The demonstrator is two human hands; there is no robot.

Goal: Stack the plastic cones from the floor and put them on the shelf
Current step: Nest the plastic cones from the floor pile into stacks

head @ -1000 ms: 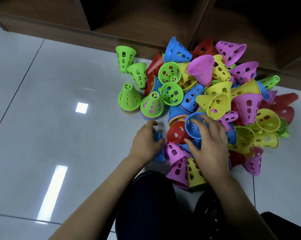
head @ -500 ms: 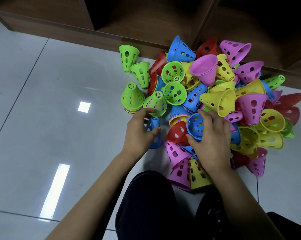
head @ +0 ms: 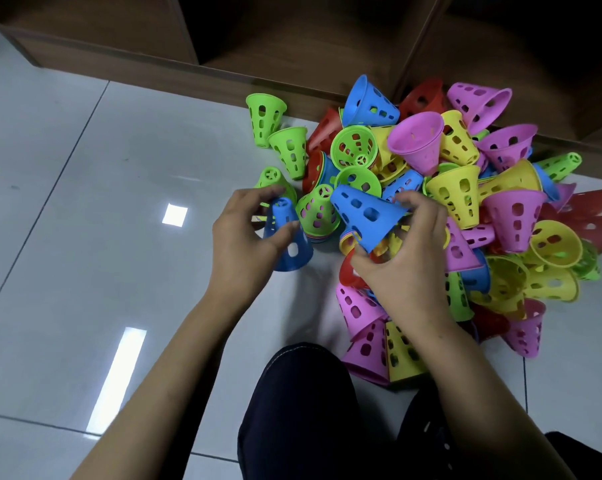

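Note:
A heap of perforated plastic cones [head: 465, 202] in green, blue, pink, yellow and red lies on the tiled floor in front of a wooden shelf [head: 292, 39]. My left hand [head: 244, 233] grips an upright blue cone [head: 287, 244] that stands on the floor left of the heap. My right hand [head: 403, 258] holds a second blue cone [head: 365, 213] by its wide rim, lifted and tilted, its narrow end pointing up and left toward the first one. A short multicoloured stack topped by a green cone [head: 316, 213] stands between them.
The shelf's low wooden compartments run along the top, their front edge just behind the heap. My knees [head: 299, 410] in dark trousers are at the bottom. Bare glossy tiles [head: 102, 220] spread to the left. Two green cones [head: 266, 119] lie apart at the heap's left edge.
My right hand has pulled a blue cone up out of the heap and tipped it leftward. My left hand has shifted the upright blue cone up and left, nearer the green stacks.

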